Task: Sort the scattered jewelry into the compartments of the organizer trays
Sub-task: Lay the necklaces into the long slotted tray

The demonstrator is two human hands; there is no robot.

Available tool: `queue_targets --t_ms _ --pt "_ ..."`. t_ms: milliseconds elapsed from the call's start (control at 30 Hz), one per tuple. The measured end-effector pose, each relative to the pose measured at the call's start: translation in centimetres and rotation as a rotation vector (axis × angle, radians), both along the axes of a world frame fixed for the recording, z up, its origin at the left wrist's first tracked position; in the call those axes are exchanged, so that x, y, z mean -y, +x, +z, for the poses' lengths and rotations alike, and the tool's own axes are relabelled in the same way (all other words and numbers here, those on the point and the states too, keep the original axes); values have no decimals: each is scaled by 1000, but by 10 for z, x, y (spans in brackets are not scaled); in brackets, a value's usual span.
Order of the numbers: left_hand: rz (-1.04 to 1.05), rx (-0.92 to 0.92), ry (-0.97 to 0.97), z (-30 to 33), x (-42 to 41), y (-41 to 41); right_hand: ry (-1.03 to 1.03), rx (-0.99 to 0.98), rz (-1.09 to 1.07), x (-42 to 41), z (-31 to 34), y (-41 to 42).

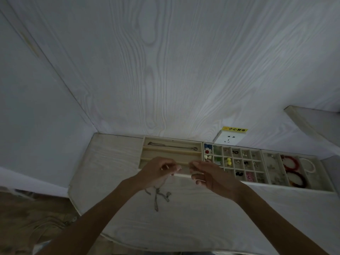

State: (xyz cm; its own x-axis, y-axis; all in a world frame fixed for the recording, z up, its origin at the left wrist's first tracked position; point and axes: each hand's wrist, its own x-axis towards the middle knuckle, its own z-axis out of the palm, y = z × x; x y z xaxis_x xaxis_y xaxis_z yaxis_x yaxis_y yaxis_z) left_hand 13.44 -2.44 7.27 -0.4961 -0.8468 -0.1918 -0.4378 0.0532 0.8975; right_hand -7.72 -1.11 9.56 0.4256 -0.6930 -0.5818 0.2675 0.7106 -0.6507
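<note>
My left hand (157,170) and my right hand (209,176) are raised over the front edge of the left organizer tray (145,144), fingertips close together. Both pinch a thin silver chain necklace (157,197), whose loose end hangs below my left hand and lies bunched on the table. The left tray has long slots; another chain (173,145) lies in its back slot. The middle tray (261,160) has small square compartments with earrings, beads and a flower piece (207,151). The right tray (329,183) holds red bracelets (290,162) and a white bracelet (311,165).
The three trays stand in a row along the wall at the back of a pale wood-grain table (184,227). A wall socket (230,139) with a yellow warning label sits behind the middle tray. The table's left edge drops to a wooden floor (27,218).
</note>
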Motion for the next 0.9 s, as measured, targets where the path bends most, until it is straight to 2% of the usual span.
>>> queue_targets --t_ms 67,200,367,433,600,733,800,900 --pt "13 6 -2 1 4 1 -31 -65 37 0 1 1" --pt "111 16 -63 1 9 6 -195 -337 176 0 7 -2" --pt "90 102 -176 9 8 4 -307 -446 352 3 15 -6" --pt "92 130 -217 11 7 1 -317 -424 377 3 17 -7" --pt "129 155 -297 17 7 -2 -188 -143 248 3 16 -10" --pt "109 144 -314 23 6 -6 -127 -22 216 5 17 -9" --pt "109 147 -321 25 6 -8 -190 -71 216 6 15 -8" --pt "102 158 -329 26 7 -7 -296 -256 201 5 12 -6"
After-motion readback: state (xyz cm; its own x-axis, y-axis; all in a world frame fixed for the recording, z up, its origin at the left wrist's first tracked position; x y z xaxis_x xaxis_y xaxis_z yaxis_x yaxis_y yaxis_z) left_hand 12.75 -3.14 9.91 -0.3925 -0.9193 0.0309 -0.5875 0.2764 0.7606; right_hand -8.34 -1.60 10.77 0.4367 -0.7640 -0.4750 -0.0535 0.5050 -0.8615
